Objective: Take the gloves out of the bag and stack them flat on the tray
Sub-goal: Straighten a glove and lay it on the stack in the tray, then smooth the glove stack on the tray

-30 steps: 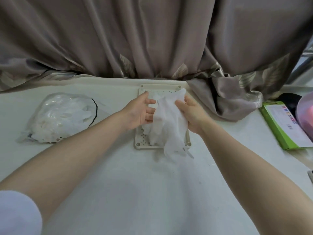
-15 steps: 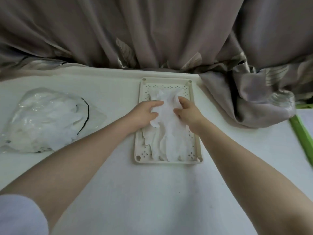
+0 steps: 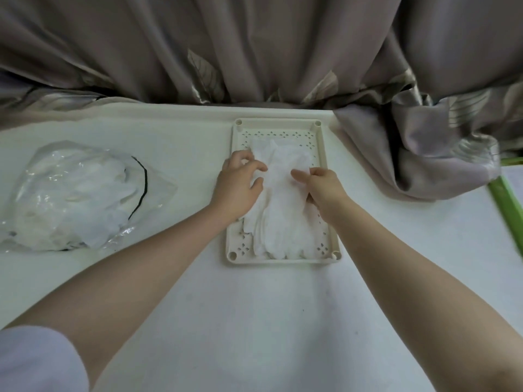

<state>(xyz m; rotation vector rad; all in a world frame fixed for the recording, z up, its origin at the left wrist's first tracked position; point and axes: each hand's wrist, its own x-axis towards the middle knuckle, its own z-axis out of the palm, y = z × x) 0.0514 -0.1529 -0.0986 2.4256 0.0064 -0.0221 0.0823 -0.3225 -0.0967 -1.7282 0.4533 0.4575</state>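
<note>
Gloves (image 3: 283, 210) lie in a loose white stack inside the tray (image 3: 331, 222), cuffs toward the far end, fingers toward the near end; edges of lower gloves stick out at the left & near sides. The top glove is rumpled at the far end, not quite flat. Tray is cream plastic w/ cut-out holes along its floor edge, sitting on the white table (image 3: 254, 321) just in front of the curtain (image 3: 254, 46).

L hand (image 3: 239, 183) is over the tray's left side, palm down, fingers bent & spread, tips touching the glove stack near its far-left part; thumb rests on the fabric too. Can't say for sure if it pinches any fabric. Looks more like pressing w/ fingertips. R hand (image 3: 321, 185) is at the stack's right side, index finger & thumb pointing left onto the top glove, other fingers curled under; whether they nip the fabric can't be told.

Bag (image 3: 76, 196), clear plastic w/ a dark line at its mouth, lies well left of the tray, w/ more white gloves inside. A green strip (image 3: 506, 199) shows at the right edge. White sleeve (image 3: 34, 360) at bottom left.
</note>
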